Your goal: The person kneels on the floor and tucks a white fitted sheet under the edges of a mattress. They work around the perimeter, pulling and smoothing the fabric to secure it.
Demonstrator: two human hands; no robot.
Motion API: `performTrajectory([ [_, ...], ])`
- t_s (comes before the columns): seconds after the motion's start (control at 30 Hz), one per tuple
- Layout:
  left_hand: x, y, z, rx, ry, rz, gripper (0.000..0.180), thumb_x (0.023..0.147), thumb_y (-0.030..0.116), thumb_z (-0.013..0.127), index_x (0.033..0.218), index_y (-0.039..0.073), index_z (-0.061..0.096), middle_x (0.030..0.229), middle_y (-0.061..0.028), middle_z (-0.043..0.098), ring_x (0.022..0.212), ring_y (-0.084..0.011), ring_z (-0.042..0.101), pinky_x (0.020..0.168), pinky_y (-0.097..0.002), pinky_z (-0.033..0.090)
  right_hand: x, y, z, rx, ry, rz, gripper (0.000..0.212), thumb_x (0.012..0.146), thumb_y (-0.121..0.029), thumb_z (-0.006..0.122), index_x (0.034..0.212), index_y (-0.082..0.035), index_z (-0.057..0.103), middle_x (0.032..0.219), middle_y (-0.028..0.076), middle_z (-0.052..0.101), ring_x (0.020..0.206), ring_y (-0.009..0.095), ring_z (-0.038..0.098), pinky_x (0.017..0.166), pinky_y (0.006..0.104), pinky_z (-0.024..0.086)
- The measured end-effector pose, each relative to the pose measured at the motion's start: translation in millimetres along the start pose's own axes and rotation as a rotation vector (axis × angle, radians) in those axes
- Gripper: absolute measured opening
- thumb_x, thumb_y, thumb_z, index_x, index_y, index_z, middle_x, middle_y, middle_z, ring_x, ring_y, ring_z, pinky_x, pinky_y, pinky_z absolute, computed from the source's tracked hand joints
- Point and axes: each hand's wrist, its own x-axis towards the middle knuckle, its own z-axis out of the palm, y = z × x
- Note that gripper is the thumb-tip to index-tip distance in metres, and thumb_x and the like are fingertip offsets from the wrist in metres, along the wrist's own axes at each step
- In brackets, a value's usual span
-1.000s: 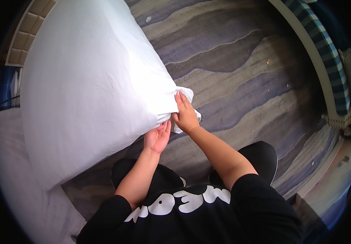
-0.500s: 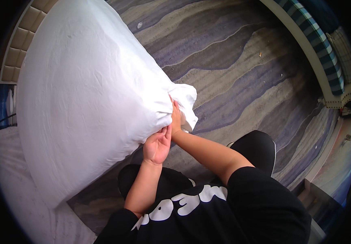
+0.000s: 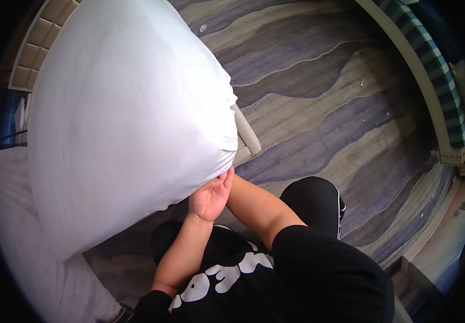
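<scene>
A white fitted sheet (image 3: 130, 124) covers a thick mattress that fills the left side of the view. It wraps round the near right corner, where small gathers show along the edge. My left hand (image 3: 210, 198) is at the lower edge beside that corner, palm up, fingers stretched out and touching the sheet's underside. My right forearm (image 3: 251, 207) reaches up behind the left hand. The right hand itself is hidden under the mattress corner, so its fingers do not show.
A beige padded bed base corner (image 3: 247, 134) juts out beyond the mattress. Grey-and-purple patterned carpet (image 3: 308, 118) covers the floor. At far left stands a tufted headboard (image 3: 33, 48); at right, a seat with a checked cushion (image 3: 437, 64). White fabric (image 3: 12, 215) lies at lower left.
The loose bunch of sheet that stuck out past the corner is gone from view; the sheet now wraps the corner, and the bed base shows. My right hand has slid down and under, out of sight.
</scene>
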Motion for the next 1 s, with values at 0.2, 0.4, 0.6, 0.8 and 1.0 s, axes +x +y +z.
performTrajectory([
  [0.2,-15.9,2.7,0.4,0.351,0.215,-0.045,0.049,0.084,-0.003,0.044,0.133,0.001,0.046,0.129,-0.0124,0.057,0.113,-0.026,0.058,0.091,-0.0363,0.048,9.0,4.6,18.9,0.243,-0.1,0.154,0.057,0.095,-0.032,0.045,0.144,-0.007,0.033,0.149,0.012,0.038,0.133,0.024,0.041,0.108,0.0418,0.033],
  [0.4,-28.4,-34.4,-73.7,0.815,0.606,0.2,0.026,0.085,-0.001,0.05,0.109,-0.001,0.06,0.109,-0.0121,0.064,0.098,-0.0228,0.062,0.082,-0.0335,0.049,15.7,10.8,35.5,0.391,-0.174,0.267,0.057,0.095,-0.033,0.044,0.144,-0.007,0.034,0.148,0.011,0.038,0.133,0.024,0.041,0.107,0.0417,0.034],
  [0.6,-2.0,-2.7,-94.8,2.102,0.338,0.84,0.031,0.084,0.005,0.058,0.115,-0.002,0.058,0.12,-0.0242,0.059,0.112,-0.0417,0.054,0.097,-0.0467,0.041,10.0,1.1,20.8,0.407,-0.199,0.31,0.057,0.095,-0.033,0.044,0.144,-0.007,0.034,0.148,0.011,0.039,0.132,0.024,0.042,0.106,0.0417,0.035],
  [0.8,20.3,70.3,-92.8,2.717,0.362,0.522,0.052,0.092,0.033,0.05,0.138,0.009,0.045,0.14,-0.0194,0.046,0.129,-0.0378,0.041,0.108,-0.0465,0.033,9.6,3.5,14.7,0.392,-0.222,0.348,0.056,0.095,-0.034,0.044,0.144,-0.007,0.034,0.147,0.011,0.039,0.131,0.024,0.042,0.106,0.0416,0.036],
  [1.0,-6.5,54.9,-41.5,2.36,0.383,-0.311,0.057,0.092,0.031,0.053,0.141,0.007,0.038,0.139,-0.0216,0.044,0.129,-0.037,0.04,0.109,-0.0477,0.032,8.5,3.5,7.9,0.362,-0.232,0.379,0.056,0.095,-0.035,0.043,0.144,-0.008,0.034,0.147,0.011,0.04,0.131,0.024,0.043,0.105,0.0415,0.037],
])
